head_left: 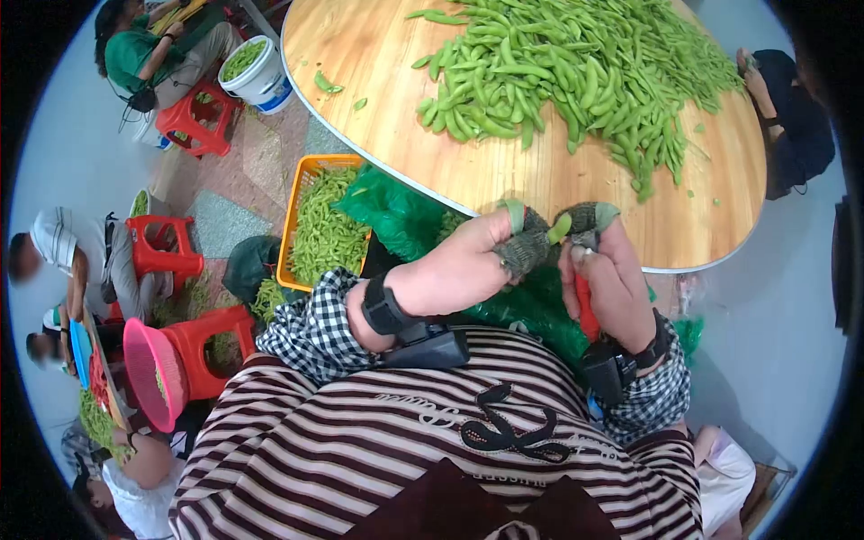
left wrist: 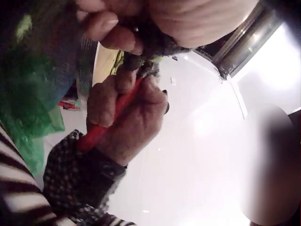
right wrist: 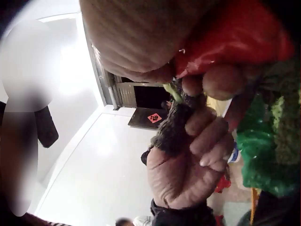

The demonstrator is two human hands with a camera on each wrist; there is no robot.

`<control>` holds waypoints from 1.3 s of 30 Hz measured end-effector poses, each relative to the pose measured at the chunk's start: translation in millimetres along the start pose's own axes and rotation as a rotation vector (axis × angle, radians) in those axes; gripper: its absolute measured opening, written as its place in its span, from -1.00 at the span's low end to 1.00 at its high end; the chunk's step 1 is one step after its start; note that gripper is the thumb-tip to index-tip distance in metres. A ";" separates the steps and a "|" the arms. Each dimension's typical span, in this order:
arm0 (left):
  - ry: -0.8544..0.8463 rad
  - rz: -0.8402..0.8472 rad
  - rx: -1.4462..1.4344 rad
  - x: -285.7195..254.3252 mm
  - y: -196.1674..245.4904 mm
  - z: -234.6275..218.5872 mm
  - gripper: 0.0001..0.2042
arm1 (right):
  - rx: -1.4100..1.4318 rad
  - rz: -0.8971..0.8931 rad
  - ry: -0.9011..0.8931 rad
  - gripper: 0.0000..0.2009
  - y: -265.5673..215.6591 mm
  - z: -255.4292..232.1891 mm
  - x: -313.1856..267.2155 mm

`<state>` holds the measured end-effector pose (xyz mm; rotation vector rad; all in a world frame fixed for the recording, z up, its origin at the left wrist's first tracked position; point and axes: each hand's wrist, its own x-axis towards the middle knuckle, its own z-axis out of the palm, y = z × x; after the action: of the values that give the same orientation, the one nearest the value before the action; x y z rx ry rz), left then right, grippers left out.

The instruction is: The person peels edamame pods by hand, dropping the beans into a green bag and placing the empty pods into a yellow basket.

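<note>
Pinches a single slim green pod (head_left: 560, 228) in the grip of the left hand (head_left: 459, 265), thumb and forefinger wrapped in dark grey knitted covers. Curls the right hand (head_left: 612, 283) around a tool with a red handle (head_left: 586, 308), with similarly covered fingertips meeting the left ones at the pod; hidden in the fingers, the working end of the tool. Held just beside the near edge of a pale wooden worktop (head_left: 378, 117), below a broad heap of green pods (head_left: 576, 72). Down to the left, on the floor, an orange plastic crate (head_left: 328, 159) full of pods, next to a crumpled green plastic bag (head_left: 396, 216). Farther off, a white plastic bucket (head_left: 265, 85) of pods, red plastic stools (head_left: 209, 346) and a pink plastic basin (head_left: 144, 378), near seated people (head_left: 135, 58).
</note>
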<state>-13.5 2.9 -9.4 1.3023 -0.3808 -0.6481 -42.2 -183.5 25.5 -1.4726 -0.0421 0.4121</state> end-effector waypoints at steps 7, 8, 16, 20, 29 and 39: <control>0.191 0.371 0.499 1.0 -16.2 2.2 -0.92 | -0.025 0.032 -0.015 -0.78 5.1 -1.3 2.4; 0.183 0.340 0.572 -1.7 -12.9 2.7 -0.90 | -0.025 0.035 -0.014 -0.78 5.6 -1.8 2.0; 0.223 0.409 0.945 -2.8 -12.7 2.5 -0.90 | -0.040 0.065 -0.017 -0.80 8.4 -0.6 3.0; -0.132 0.014 0.045 -5.3 -2.8 -5.4 -0.93 | 0.174 0.042 -0.093 -0.79 18.8 -3.0 0.6; 0.090 0.433 0.964 -5.4 -0.1 -7.2 -0.88 | 0.258 0.122 0.020 -0.86 16.1 6.5 4.6; 0.031 0.234 0.133 -13.8 -14.7 -8.6 -0.87 | -0.009 0.049 0.114 -0.83 31.0 18.7 1.7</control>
<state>-22.3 16.3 -24.4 1.3670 -0.5495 -0.4110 -53.4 -163.9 -2.9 -1.5061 0.0829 0.3677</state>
